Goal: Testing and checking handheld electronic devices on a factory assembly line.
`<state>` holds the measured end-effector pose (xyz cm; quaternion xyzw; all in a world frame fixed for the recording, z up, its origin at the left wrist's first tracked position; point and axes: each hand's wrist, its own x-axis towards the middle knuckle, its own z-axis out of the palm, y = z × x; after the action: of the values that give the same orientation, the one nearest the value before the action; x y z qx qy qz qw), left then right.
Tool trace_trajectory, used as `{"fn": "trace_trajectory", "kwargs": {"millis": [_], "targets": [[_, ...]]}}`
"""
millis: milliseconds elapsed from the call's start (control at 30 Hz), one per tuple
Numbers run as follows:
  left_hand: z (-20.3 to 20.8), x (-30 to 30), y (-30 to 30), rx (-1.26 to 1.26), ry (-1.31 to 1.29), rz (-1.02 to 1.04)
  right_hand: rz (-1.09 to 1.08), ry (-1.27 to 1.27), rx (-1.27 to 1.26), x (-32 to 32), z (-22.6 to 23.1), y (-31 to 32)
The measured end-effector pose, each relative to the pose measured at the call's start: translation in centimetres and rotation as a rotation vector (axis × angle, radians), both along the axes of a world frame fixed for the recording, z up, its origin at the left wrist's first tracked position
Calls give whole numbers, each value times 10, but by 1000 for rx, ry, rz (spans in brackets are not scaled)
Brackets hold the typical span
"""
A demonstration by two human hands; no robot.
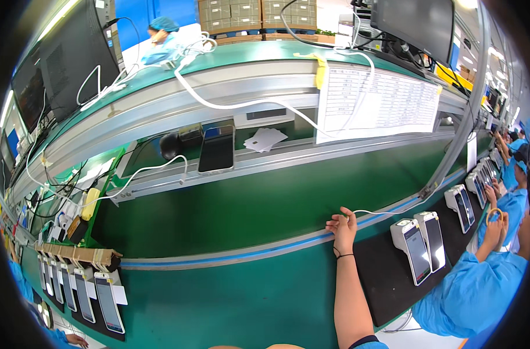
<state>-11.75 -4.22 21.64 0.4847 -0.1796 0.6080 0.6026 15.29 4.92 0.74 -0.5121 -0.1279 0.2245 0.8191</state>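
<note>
My right hand (342, 227) reaches out over the blue-striped rail, a dark band round its wrist. Its fingers are bent, and a thin white cable (387, 213) runs from the fingertips toward the right; the cable's end is hidden at the fingers. On the black mat (375, 273) to the right of my forearm stand two white handheld payment terminals (417, 254) (433, 241) with lit screens, tilted back. My left hand does not show; only skin-coloured slivers, too small to make out, appear at the lower edge.
More terminals (107, 302) lean in a row at the left, by a cardboard strip (79, 254). A shelf ahead carries a black-screened device (217, 149) and white cards (265, 139). A printed sheet (375, 104) hangs above the green belt (236, 215). Co-workers in blue (474, 291) sit at the right.
</note>
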Motion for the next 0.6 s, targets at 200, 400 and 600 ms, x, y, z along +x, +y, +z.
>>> {"fn": "trace_trajectory", "kwargs": {"millis": [200, 400, 600], "targets": [[1, 22, 10, 303, -384, 49, -9, 8, -18, 1, 5, -3], [-2, 9, 3, 183, -3, 6, 10, -3, -16, -4, 5, -1], [-4, 12, 1, 143, 8, 0, 15, 11, -1, -3, 3, -1]]}}
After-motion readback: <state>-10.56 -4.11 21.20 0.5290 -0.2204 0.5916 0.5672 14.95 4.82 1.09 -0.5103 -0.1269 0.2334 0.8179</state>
